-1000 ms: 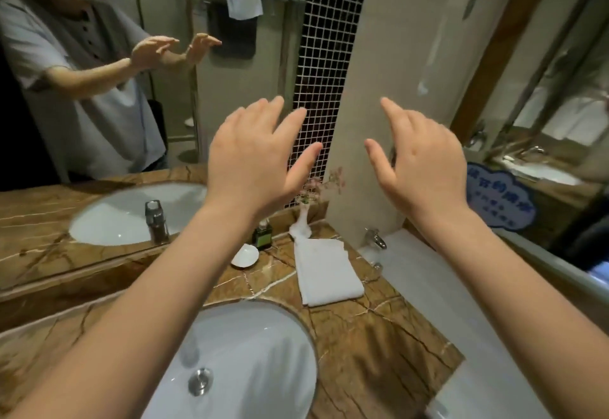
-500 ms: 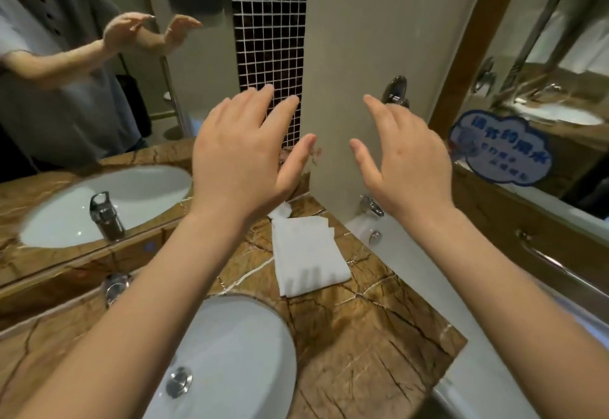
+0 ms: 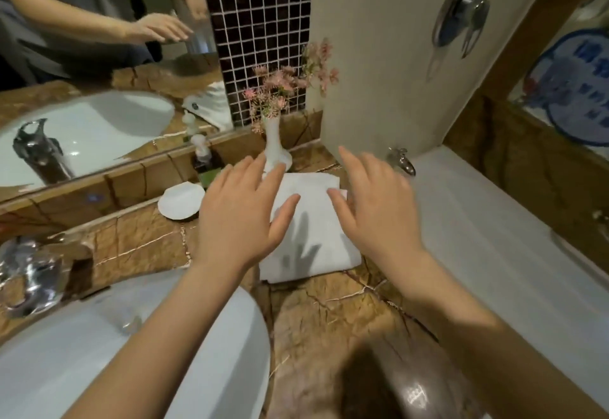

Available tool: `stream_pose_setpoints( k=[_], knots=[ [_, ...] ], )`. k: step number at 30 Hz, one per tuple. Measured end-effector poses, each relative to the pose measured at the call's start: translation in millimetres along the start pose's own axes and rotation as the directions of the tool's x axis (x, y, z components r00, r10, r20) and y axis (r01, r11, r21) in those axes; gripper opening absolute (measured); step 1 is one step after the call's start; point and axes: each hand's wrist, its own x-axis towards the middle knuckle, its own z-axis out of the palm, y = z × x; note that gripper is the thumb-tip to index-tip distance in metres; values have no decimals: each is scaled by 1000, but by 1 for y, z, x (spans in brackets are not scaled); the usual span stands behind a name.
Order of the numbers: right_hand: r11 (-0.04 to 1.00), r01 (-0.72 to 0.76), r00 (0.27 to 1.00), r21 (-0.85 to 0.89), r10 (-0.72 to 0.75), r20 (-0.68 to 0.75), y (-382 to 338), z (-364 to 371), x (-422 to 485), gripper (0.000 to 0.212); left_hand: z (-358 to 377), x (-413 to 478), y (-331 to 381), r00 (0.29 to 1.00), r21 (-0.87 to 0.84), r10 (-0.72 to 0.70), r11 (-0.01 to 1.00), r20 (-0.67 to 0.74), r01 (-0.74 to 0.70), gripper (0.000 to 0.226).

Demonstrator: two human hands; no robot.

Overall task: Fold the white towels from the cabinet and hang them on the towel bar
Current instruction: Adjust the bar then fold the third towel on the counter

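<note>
A folded white towel (image 3: pixel 313 237) lies flat on the brown marble counter (image 3: pixel 329 319), between the sink and the bathtub. My left hand (image 3: pixel 242 214) hovers over the towel's left edge, fingers spread and holding nothing. My right hand (image 3: pixel 375 207) hovers over its right edge, also spread and empty. Whether the fingertips touch the cloth I cannot tell. No cabinet or towel bar is in view.
A white vase of pink flowers (image 3: pixel 275 145) stands just behind the towel. A soap dish (image 3: pixel 181 201) and a dark dispenser bottle (image 3: pixel 206 165) sit to the left. The white sink (image 3: pixel 82 362) with its chrome faucet (image 3: pixel 29 273) lies near left, the bathtub (image 3: pixel 494 237) on the right. A mirror (image 3: pixel 82 72) backs the counter.
Both hands have dropped from chest height down to just above the towel, and my view has tilted down and closer to the counter.
</note>
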Motion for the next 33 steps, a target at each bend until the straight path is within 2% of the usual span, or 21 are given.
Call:
stream_pose_setpoints(
  k=[6, 8, 11, 14, 16, 17, 19, 21, 22, 24, 26, 27, 29, 31, 32, 33],
  knots=[
    [999, -23, 960, -38, 33, 279, 18, 93, -37, 59, 103, -7, 13, 981, -42, -1, 999, 195, 9, 56],
    [999, -30, 945, -41, 42, 325, 23, 114, -46, 59, 129, -7, 12, 966, -45, 22, 999, 257, -11, 56],
    [998, -33, 970, -48, 43, 240, 24, 134, -57, 52, 153, -5, 9, 957, -56, 53, 998, 286, -38, 51],
    [999, -32, 996, 7, 31, 81, 23, 144, -61, 44, 157, 17, 6, 975, 0, 63, 998, 211, -64, 31],
    [998, -28, 998, 47, 25, 58, 23, 147, -61, 42, 156, 45, 2, 980, 12, 44, 999, 195, -48, 24],
    [997, -25, 998, 68, 21, 56, 22, 148, -62, 42, 156, 60, 0, 975, -34, 42, 999, 218, -35, 31],
    [991, -24, 999, 133, 18, 42, 20, 149, -63, 41, 156, 87, -1, 941, -164, 67, 986, 332, -12, 62],
    [980, -22, 1000, 200, 20, 8, 17, 149, -62, 39, 157, 110, 3, 900, -162, 78, 987, 429, -8, 81],
    [976, -20, 1000, 216, 22, -5, 15, 148, -61, 39, 156, 118, 6, 889, -121, 77, 992, 450, -25, 81],
    [974, -25, 1000, 227, 27, -6, 11, 147, -59, 42, 156, 127, 14, 895, -22, 86, 996, 437, -85, 61],
    [950, -82, 997, 302, 72, 41, 7, 146, -60, 48, 152, 126, 18, 924, 26, 111, 991, 366, -129, 25],
    [919, -138, 990, 369, 122, 67, 6, 145, -62, 51, 149, 124, 18, 932, 7, 118, 992, 342, -128, 14],
    [803, -265, 961, 535, 263, 82, 8, 146, -68, 56, 137, 117, 14, 941, -106, 104, 992, 322, -73, 14],
    [573, -376, 901, 728, 411, 142, 12, 147, -72, 68, 115, 109, 8, 954, -250, 75, 968, 291, 1, 9],
    [421, -419, 866, 805, 452, 215, 15, 147, -73, 77, 100, 104, 4, 960, -313, 88, 950, 265, 0, 8],
    [320, -451, 846, 833, 451, 284, 19, 148, -73, 87, 85, 99, 0, 966, -361, 116, 932, 229, -26, 7]
  ],
)
